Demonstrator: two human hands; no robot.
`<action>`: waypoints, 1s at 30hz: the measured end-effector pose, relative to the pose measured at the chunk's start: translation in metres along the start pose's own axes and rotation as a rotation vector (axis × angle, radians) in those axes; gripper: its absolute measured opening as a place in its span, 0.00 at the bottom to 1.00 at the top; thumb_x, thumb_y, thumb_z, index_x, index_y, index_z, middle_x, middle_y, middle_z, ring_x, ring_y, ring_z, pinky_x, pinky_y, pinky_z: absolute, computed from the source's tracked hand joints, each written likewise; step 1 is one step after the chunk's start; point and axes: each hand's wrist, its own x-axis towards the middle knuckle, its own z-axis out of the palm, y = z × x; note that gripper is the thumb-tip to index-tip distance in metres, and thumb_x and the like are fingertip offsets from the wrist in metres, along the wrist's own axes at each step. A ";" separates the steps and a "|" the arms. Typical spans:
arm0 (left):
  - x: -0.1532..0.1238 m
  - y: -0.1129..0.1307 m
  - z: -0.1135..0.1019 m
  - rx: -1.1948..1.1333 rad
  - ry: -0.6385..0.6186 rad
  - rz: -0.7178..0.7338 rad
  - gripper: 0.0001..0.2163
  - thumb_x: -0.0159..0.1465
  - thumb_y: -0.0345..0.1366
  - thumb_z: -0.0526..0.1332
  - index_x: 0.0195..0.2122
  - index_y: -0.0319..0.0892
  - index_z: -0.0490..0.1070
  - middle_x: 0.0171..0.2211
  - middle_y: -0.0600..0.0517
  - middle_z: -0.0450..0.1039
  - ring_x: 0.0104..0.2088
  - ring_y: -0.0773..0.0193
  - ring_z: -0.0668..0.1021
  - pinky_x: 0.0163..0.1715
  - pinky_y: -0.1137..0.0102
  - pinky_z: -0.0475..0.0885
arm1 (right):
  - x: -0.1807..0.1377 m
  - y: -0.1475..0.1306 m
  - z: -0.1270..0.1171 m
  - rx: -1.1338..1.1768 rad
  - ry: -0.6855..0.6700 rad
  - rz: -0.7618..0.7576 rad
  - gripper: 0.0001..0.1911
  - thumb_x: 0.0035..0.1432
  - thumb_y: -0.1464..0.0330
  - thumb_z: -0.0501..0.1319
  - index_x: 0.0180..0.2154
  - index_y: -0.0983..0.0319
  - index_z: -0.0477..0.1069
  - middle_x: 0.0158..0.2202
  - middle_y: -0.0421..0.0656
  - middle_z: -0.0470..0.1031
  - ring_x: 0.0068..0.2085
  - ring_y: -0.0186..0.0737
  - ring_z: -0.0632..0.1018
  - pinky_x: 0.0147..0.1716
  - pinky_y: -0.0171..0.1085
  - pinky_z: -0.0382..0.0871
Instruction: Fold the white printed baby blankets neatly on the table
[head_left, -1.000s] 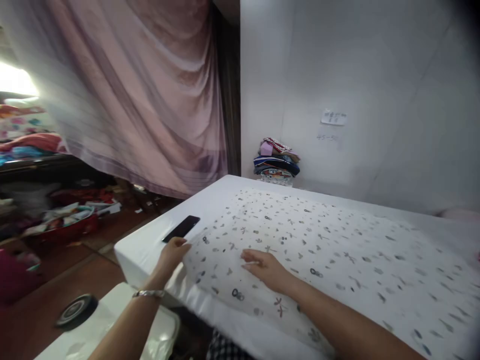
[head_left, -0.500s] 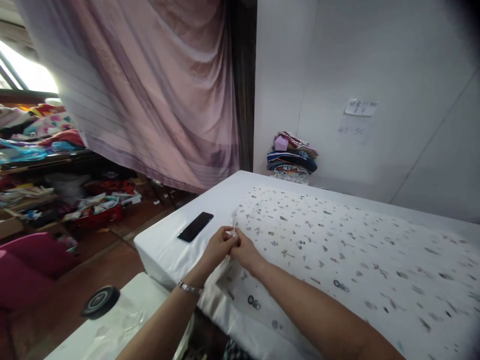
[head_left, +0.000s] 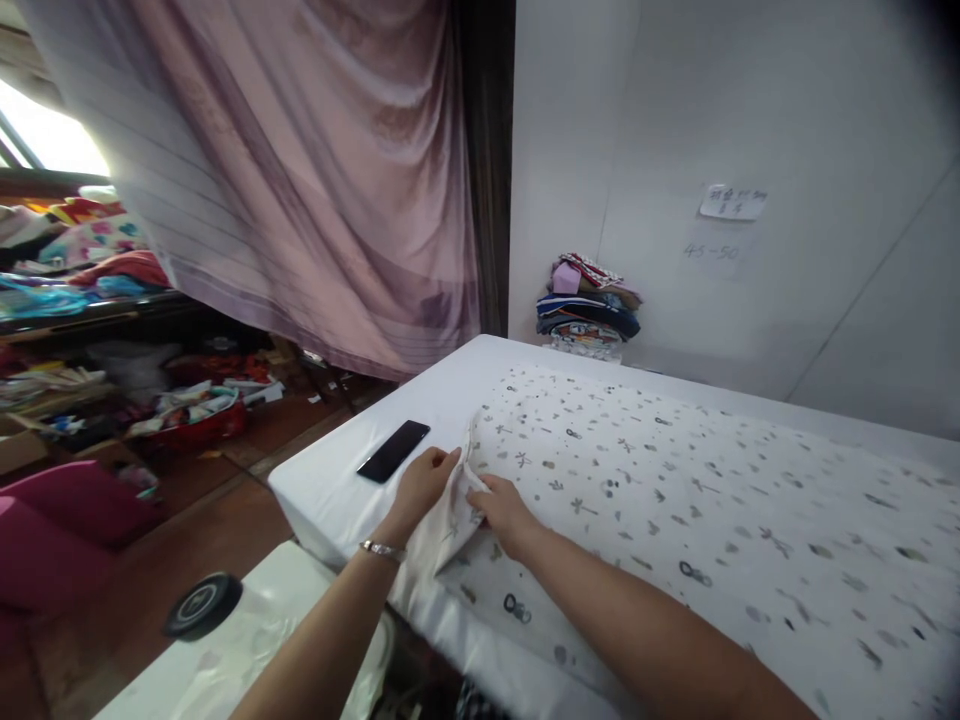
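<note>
A white printed fabric [head_left: 637, 480], patterned with small motifs, lies spread over the white-covered table [head_left: 442, 390]. At its left edge my left hand [head_left: 426, 485], with a bracelet on the wrist, pinches the border of the cloth. My right hand [head_left: 504, 510] grips a fold of the same edge slightly nearer to me and to the right. Between the two hands the edge is lifted, and its underside shows. Just left of my left hand lies a black phone [head_left: 394, 450].
A jar with a black lid [head_left: 202, 605] stands on a smaller white table at lower left. Folded cloths [head_left: 589, 310] are stacked by the wall. A pink curtain [head_left: 337, 180] hangs behind. Pink chair [head_left: 67, 520] and cluttered shelves are at left.
My hands, close together before, have moved apart. The right hand has shifted slightly right and nearer, and the fabric edge between them is now lifted and folded. The view has moved slightly.
</note>
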 end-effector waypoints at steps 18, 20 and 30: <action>-0.098 -0.023 0.026 0.291 0.335 0.399 0.13 0.58 0.31 0.55 0.44 0.42 0.62 0.38 0.49 0.69 0.39 0.59 0.75 0.36 0.65 0.71 | -0.006 -0.001 0.000 0.179 -0.235 0.102 0.10 0.42 0.64 0.64 0.24 0.65 0.71 0.23 0.39 0.69 0.27 0.33 0.70 0.27 0.33 0.66; -0.095 -0.024 0.026 0.283 0.366 0.421 0.10 0.58 0.29 0.52 0.41 0.43 0.63 0.35 0.51 0.70 0.35 0.61 0.75 0.34 0.67 0.70 | -0.002 -0.006 -0.002 0.142 -0.246 0.115 0.11 0.44 0.63 0.64 0.26 0.65 0.71 0.24 0.40 0.70 0.28 0.35 0.72 0.30 0.36 0.69; -0.098 -0.018 0.024 0.166 0.339 0.622 0.08 0.61 0.29 0.49 0.40 0.44 0.63 0.31 0.53 0.70 0.33 0.63 0.75 0.33 0.70 0.69 | 0.081 -0.033 -0.011 -0.157 0.014 0.270 0.10 0.51 0.66 0.64 0.32 0.65 0.69 0.23 0.40 0.72 0.22 0.34 0.73 0.22 0.35 0.70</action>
